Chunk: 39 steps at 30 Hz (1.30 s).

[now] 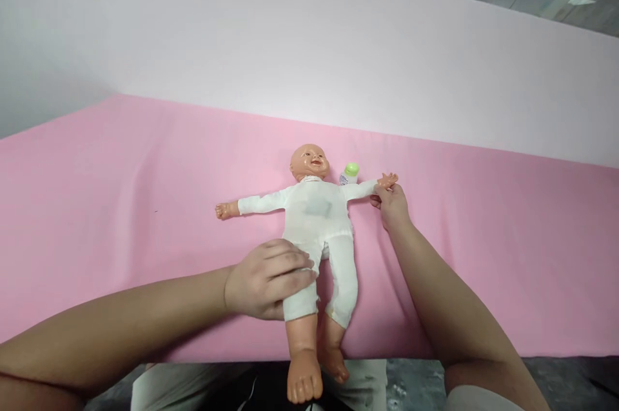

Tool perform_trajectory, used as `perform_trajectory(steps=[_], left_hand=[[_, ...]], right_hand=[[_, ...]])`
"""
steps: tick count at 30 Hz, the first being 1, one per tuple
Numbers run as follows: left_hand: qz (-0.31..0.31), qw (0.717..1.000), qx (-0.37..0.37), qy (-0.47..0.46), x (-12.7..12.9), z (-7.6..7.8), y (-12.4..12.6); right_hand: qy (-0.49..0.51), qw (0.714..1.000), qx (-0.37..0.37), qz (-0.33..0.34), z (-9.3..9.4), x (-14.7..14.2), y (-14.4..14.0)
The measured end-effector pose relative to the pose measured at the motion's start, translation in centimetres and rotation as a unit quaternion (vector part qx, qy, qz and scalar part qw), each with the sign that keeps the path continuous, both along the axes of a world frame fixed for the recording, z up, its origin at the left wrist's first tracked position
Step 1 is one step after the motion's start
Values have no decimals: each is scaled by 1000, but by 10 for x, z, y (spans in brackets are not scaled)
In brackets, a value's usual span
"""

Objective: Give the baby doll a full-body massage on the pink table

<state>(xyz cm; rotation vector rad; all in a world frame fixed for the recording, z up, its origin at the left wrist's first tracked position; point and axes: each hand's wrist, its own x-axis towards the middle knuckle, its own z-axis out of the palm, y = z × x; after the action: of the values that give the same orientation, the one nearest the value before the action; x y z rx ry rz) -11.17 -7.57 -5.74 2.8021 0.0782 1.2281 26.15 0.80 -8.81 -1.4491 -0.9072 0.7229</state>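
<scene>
A baby doll (316, 208) with a white cloth body and plastic head, hands and feet lies on its back, arms spread and feet toward me. My left hand (271, 277) is wrapped over the doll's thigh on the left side of the view, fingers across the white cloth. With thumb and fingers, my right hand (393, 203) pinches the doll's wrist on the right side. Just above that arm stands a small white bottle (349, 175) with a light green cap; its lower part is hidden behind the arm.
Pink cloth (193, 159) covers the table, whose front edge runs near my lap. The doll's feet reach past this edge. A white wall (290, 43) rises behind the table, with dark glass reflecting lights above it.
</scene>
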Motion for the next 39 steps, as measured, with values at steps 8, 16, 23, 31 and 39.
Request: perform_trajectory(steps=[8,16,23,31,39], left_hand=[[-1,1000,-22,-10,-4,3,8],[179,974,-138,8,-9,-7,51],[209,947,-234,59,-3,-7,60],[91,992,-80,-27,-5,-7,45],[-22,999,-25,24,5,4,10]], right_hand=[[-75,997,-4,-17,1,0,1],[-376,907,145,121,13,-61,-25],[-502,832,148,186,6,-69,-24],[-286,948,103,98,2,-48,-13],[-119,993,-13,-26,-8,13,8]])
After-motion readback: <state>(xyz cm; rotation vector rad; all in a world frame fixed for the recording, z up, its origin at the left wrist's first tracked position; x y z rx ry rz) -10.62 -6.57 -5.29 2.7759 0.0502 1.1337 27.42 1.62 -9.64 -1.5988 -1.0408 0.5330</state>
